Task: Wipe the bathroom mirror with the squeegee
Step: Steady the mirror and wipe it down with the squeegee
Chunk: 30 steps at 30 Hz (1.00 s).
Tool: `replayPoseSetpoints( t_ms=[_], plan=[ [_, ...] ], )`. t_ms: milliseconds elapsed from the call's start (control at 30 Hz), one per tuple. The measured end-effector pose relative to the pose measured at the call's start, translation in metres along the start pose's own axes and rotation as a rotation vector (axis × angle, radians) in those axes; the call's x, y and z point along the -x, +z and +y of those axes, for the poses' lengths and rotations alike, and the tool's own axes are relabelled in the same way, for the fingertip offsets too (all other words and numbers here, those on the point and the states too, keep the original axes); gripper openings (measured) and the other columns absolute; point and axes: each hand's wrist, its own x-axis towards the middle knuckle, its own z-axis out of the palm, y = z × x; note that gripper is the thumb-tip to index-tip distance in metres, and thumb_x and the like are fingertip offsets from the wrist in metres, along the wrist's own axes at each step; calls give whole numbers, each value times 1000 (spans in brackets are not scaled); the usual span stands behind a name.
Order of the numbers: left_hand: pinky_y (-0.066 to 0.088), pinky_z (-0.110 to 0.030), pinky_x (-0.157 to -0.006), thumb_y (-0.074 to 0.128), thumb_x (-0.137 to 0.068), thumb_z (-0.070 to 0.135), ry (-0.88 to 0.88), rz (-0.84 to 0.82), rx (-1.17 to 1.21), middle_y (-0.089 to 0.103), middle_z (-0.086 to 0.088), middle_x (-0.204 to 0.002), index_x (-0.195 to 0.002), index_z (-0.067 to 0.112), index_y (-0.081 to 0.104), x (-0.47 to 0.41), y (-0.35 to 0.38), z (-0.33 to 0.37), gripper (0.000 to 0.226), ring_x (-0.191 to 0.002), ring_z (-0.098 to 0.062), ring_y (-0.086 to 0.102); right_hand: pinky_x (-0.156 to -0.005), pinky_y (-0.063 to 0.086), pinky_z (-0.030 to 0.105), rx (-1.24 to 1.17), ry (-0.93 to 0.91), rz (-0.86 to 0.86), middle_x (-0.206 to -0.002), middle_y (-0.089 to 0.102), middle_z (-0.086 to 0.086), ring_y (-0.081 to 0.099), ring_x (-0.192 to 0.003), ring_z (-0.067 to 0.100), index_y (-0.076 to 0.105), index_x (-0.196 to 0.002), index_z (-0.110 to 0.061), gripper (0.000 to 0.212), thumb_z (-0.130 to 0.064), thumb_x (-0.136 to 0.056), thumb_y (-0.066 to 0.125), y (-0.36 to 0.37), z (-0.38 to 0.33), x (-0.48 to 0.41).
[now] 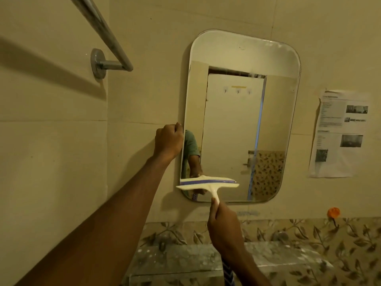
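Left hand (168, 141) is gripping the rounded wall mirror's (237, 58) edge, likely steadying it; right hand (223, 226) is clasping the cream plastic squeegee (206, 184), pressing its blade low on the glass.

The right hand (223, 226) is gripping the white squeegee (208, 185) by its handle, its blade lying across the mirror's (237, 124) lower left part, while the left hand (169, 140) is clasping the mirror's left edge.
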Motion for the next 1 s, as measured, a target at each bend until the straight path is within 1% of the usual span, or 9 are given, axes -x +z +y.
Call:
replayPoseSetpoints(
  t_ms=[67, 167, 233, 400, 533, 667, 833, 933, 1000],
  plan=[
    [56, -48, -76, 36, -101, 33, -12, -16, -19, 68, -21, -79, -79, 1, 66, 8, 1, -6, 50, -80, -36, 65, -35, 34, 12, -9, -43, 19, -53, 54, -7, 53, -45, 1, 52, -71, -28, 38, -41, -100, 32, -7, -6, -7],
    [56, -45, -72, 35, -101, 34, -13, -14, -37, 68, -19, -79, -75, 7, 64, 14, 2, -11, 48, -75, -32, 64, -35, 33, 6, -73, -142, 151, -49, 48, -9, 51, -45, -8, 46, -63, -30, 40, -36, -101, 34, -36, -35, -47],
    [56, -45, -70, 34, -101, 35, 5, -8, -41, 66, -16, -77, -72, 12, 62, 15, 2, -11, 46, -74, -28, 63, -34, 33, 7, -92, -165, 202, -53, 50, -10, 50, -41, -2, 46, -66, -29, 40, -40, -101, 32, -54, -53, -74],
    [56, -49, -72, 35, -101, 32, 21, 7, -10, 66, -18, -76, -77, 3, 64, 13, 4, -15, 47, -76, -33, 65, -35, 33, 6, -100, -151, 193, -49, 45, -11, 51, -44, -7, 44, -65, -30, 37, -33, -101, 36, -31, -32, -51],
    [57, -48, -75, 36, -101, 32, 16, 24, 4, 68, -21, -80, -84, 0, 68, 13, 6, -15, 49, -80, -35, 66, -35, 34, 14, -39, -14, 83, -52, 52, -7, 50, -41, 3, 52, -76, -23, 34, -41, -98, 34, 8, 13, 6],
    [56, -48, -78, 35, -101, 34, 12, 29, -1, 69, -20, -85, -87, 2, 68, 14, 7, -14, 48, -85, -35, 65, -44, 39, 12, -19, 21, 44, -54, 50, -11, 48, -44, 2, 53, -79, -22, 33, -39, -99, 34, 13, 29, 33],
    [56, -49, -76, 35, -100, 33, 17, 29, 2, 68, -22, -82, -83, 0, 68, 13, 6, -15, 50, -83, -38, 65, -33, 33, 16, -48, -84, 129, -49, 49, -6, 45, -37, 6, 50, -71, -26, 37, -37, -101, 32, -15, -3, -11],
    [56, -50, -75, 35, -100, 32, 8, 28, 13, 67, -22, -78, -77, 1, 65, 14, 6, -14, 49, -80, -37, 65, -41, 36, 8, -65, -120, 224, -52, 47, -9, 43, -41, 3, 46, -67, -26, 38, -34, -102, 33, -32, -24, -44],
    [56, -49, -76, 35, -101, 33, 6, 26, 14, 67, -23, -79, -75, 1, 63, 14, 6, -14, 49, -83, -38, 64, -37, 33, 12, -64, -122, 201, -53, 49, -8, 45, -43, 3, 48, -69, -25, 38, -36, -102, 32, -27, -20, -42]
  ],
)
